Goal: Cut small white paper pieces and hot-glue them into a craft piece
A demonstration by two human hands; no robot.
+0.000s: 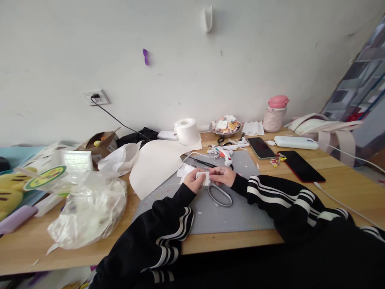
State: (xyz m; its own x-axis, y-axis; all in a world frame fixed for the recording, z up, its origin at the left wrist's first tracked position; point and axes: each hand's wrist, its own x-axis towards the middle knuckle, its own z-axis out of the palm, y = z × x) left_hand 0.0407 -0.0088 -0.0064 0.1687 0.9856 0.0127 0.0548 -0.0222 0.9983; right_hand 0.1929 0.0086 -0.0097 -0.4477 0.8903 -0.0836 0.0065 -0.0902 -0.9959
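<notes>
Above the grey cutting mat point(231, 218), my left hand point(194, 181) pinches a small white piece point(206, 179) from its left side. My right hand point(221, 176) is closed at the right edge of that piece, its fingertips pressed together. Just below my hands lie scissors with a grey handle point(221, 195). A folded white tissue point(184, 171) is behind my left hand. The glue gun point(225, 155), white with orange, rests beyond my right hand, beside a black pen-like tool point(202, 161).
A white roll point(187, 132), a large white sheet point(155, 162) and a plastic bag point(90, 212) are on the left. Behind stands a bowl of scraps point(225, 126). On the right are two phones point(261, 147), a power bank point(296, 142), cables and a pink bottle point(274, 116).
</notes>
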